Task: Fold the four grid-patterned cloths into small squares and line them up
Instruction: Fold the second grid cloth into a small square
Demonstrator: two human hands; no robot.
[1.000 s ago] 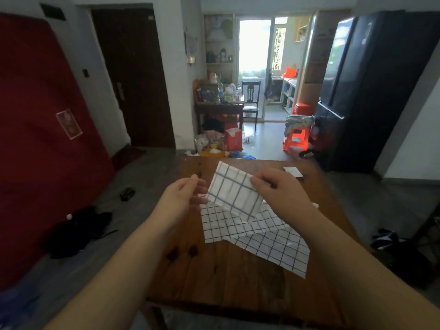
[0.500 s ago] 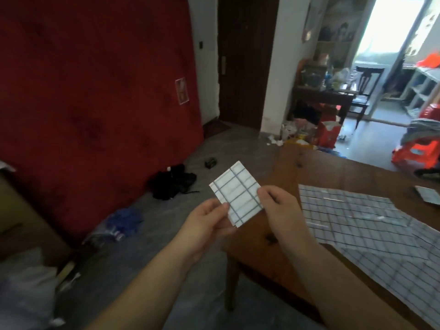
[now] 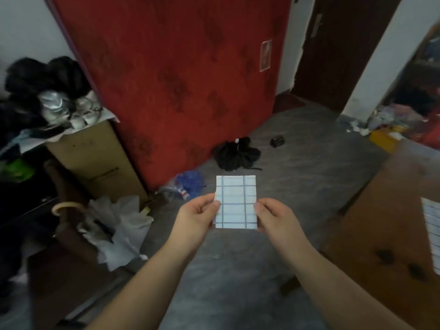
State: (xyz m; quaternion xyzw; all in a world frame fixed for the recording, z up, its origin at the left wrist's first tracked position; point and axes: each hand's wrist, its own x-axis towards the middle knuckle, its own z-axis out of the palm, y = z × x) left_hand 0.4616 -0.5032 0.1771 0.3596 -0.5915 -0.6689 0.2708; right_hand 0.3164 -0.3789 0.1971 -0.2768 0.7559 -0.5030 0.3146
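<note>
- A small folded white cloth with blue grid lines is held upright in the air over the grey floor.
- The left hand pinches its left edge, and the right hand pinches its right edge.
- The brown wooden table stands to the right, with another white grid cloth lying at its edge.

Hands: two, the left hand and the right hand.
Cloths: one folded grid cloth, pinched between both hands; one flat grid cloth far right of the right hand, cut off by the frame edge, so any further cloths cannot be counted.
Tables: one table, right of the hands.
Boxes: one cardboard box, far left of the left hand.
</note>
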